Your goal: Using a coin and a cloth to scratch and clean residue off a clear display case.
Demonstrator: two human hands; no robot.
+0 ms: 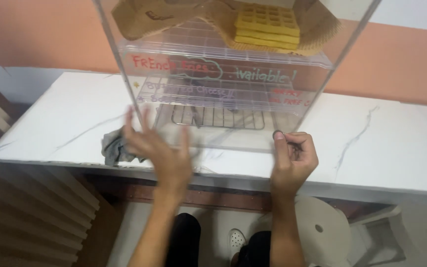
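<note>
A clear plastic display case (pixel 223 94) with coloured writing on its front stands on a white marble-look counter (pixel 371 143). Inside, stacked yellow waffles (pixel 268 24) lie on brown paper on a wire shelf, and a lower wire rack (pixel 218 117) sits near the bottom. My left hand (pixel 161 148) is blurred, fingers spread, against the case's lower left front. My right hand (pixel 295 155) pinches a small round knob (pixel 278 135) at the case's lower right corner.
A grey cloth (pixel 114 148) lies on the counter by my left hand. Two round white stools (pixel 322 230) stand below the counter at the right. Slatted beige panels (pixel 25 207) are at the left. An orange wall runs behind.
</note>
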